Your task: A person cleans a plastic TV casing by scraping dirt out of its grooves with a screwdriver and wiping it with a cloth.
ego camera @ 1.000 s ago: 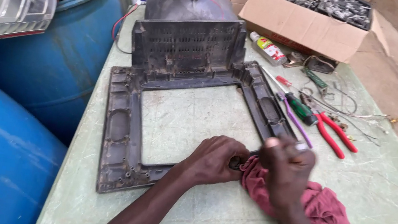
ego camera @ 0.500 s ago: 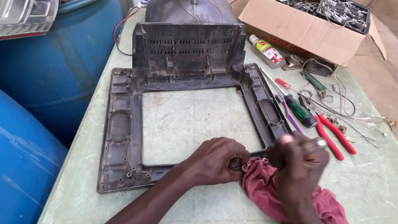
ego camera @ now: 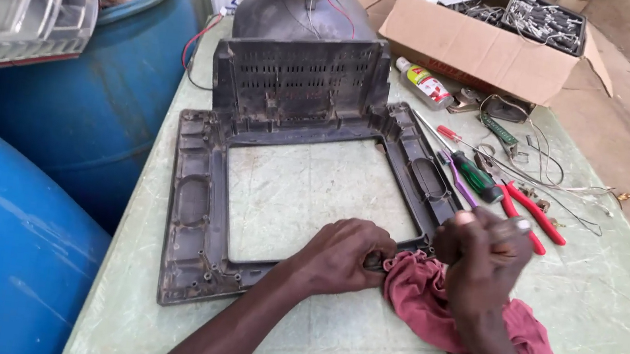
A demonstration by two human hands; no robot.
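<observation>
A dark grey plastic television frame lies flat on the green table, with its vented back panel standing up at the far side. My left hand is closed on the frame's near rail, close to its near right corner. A crumpled red cloth lies against that corner and runs under my right forearm. My right hand hovers just above the cloth as a blurred fist, fingers curled. I can make out nothing inside it.
A dark picture tube stands behind the frame. To the right lie a green-handled screwdriver, red pliers, loose wires and a small bottle. A cardboard box of parts sits far right. Blue barrels crowd the table's left edge.
My right hand has lifted off the frame corner and shifted slightly right, now blurred above the cloth. My left hand has stayed on the near rail.
</observation>
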